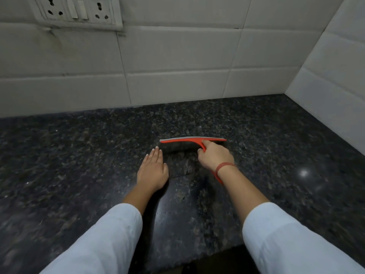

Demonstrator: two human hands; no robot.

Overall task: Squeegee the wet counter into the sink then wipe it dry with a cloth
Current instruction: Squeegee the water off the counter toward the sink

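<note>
A red squeegee (183, 140) with a grey rubber blade rests blade-down on the dark speckled granite counter (79, 165), its blade running left to right in the middle of the view. My right hand (215, 157) is shut on its red handle, just behind the blade. My left hand (153, 171) lies flat on the counter to the left of the squeegee, fingers together, holding nothing. No sink and no cloth are in view.
White wall tiles (177, 56) rise behind the counter and turn a corner at the right (335, 76). A socket and switch panel (77, 11) sits on the wall at upper left. The counter's front edge (197, 256) is between my sleeves.
</note>
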